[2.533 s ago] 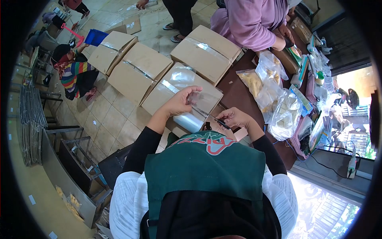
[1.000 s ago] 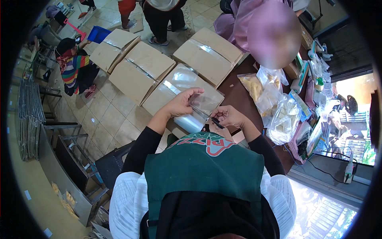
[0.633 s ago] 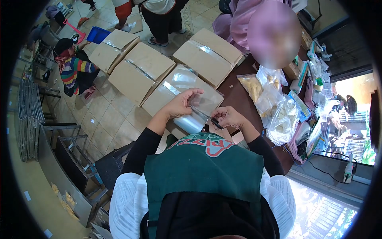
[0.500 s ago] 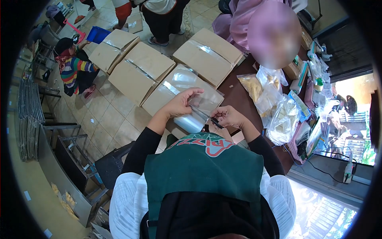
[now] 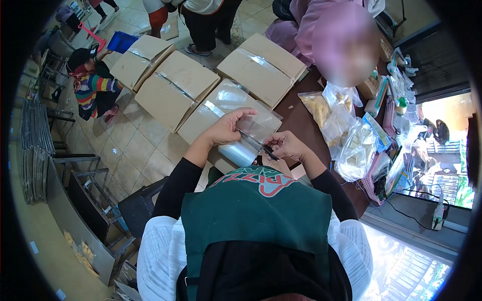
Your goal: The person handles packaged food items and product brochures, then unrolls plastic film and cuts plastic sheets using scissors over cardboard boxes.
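Sliding closer to the left hand since the earliest frame, the scissors are now sitting higher; an orange-clad person is coming into view, and one person in pink is leaning in on the right.

Running left to right: one person in stripes is crouching by one blue dustpan. Four taped cartons are sitting closed, and one person in black trousers is standing behind them. Over the nearest carton, the left hand is closing its grip, pinching clear plastic that's stretching across toward the right hand. That one's gripping the single pair of scissors by its black handles, blades pointing at the left thumb. Farther right, on the brown counter, one bag of yellow contents is lying beside one bag of pale contents, and one pink basket is standing near.
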`<state>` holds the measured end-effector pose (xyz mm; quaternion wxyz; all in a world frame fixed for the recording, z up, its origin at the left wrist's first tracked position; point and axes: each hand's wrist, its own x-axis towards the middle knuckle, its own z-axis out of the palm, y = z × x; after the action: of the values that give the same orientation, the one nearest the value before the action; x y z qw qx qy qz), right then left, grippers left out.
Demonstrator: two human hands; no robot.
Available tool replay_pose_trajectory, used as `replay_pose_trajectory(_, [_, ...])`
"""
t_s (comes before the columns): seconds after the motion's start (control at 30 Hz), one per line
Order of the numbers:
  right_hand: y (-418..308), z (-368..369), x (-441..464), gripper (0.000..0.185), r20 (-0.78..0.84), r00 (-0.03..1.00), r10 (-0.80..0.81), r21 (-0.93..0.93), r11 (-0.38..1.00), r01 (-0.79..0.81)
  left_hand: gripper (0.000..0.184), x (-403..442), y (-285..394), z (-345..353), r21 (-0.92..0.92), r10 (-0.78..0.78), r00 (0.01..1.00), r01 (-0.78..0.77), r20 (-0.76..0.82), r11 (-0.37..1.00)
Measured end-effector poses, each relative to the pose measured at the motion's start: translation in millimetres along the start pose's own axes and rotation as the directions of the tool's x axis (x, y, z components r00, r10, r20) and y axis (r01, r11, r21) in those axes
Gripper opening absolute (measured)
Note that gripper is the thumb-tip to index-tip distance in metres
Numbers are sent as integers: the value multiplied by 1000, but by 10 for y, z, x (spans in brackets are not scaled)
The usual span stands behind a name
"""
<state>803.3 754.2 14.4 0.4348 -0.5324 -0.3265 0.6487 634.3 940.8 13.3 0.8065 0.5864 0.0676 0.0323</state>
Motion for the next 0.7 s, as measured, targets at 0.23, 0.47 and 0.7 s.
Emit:
replay_pose_trajectory(0.23, [4,-25,33,37,72,997,-3,12,1000,2,75,14,34,-1,38,25,1000,-26,17,999])
replay_pose_trajectory(0.47, [18,-20,72,37,88,996,-4,40,999,1,76,9,56,3,-47,-57,998,59,41,997])
replay_pose_trajectory(0.7, [55,-25,47,36,28,999,-18,-29,999,19,76,36,33,-1,-34,-8,999,9,43,999])
